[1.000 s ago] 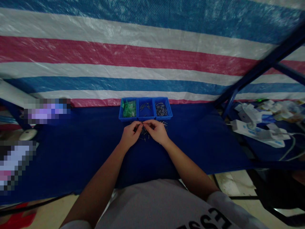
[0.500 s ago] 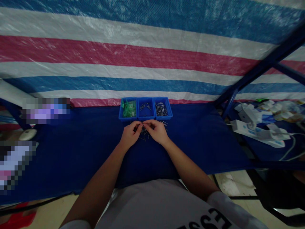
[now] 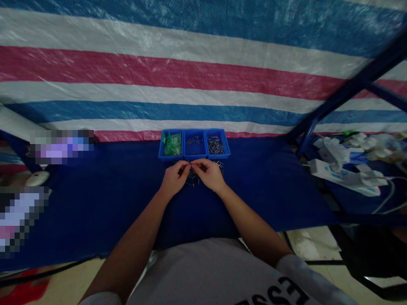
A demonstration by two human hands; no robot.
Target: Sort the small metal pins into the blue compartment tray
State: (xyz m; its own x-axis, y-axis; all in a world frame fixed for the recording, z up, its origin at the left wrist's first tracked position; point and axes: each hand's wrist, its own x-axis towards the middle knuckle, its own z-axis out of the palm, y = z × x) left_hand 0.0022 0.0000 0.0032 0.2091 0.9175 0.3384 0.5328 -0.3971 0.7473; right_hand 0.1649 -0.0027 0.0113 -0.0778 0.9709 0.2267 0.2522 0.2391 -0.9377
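The scene is dim, its colours muted. Pale glare mottles the shiny striped sheet [image 3: 203,72], suggesting light from above, though its source cannot be told. The desk [image 3: 127,186] lies in deep blue shade, and the lower right corner sinks almost to black. The small metal pins [image 3: 215,145] look soft, their detail smeared. Wide-angle stretching pulls at the edges, and coarse pixel blocks mask two patches at left.

Grey shirt [image 3: 197,271], black lettering [image 3: 273,295]
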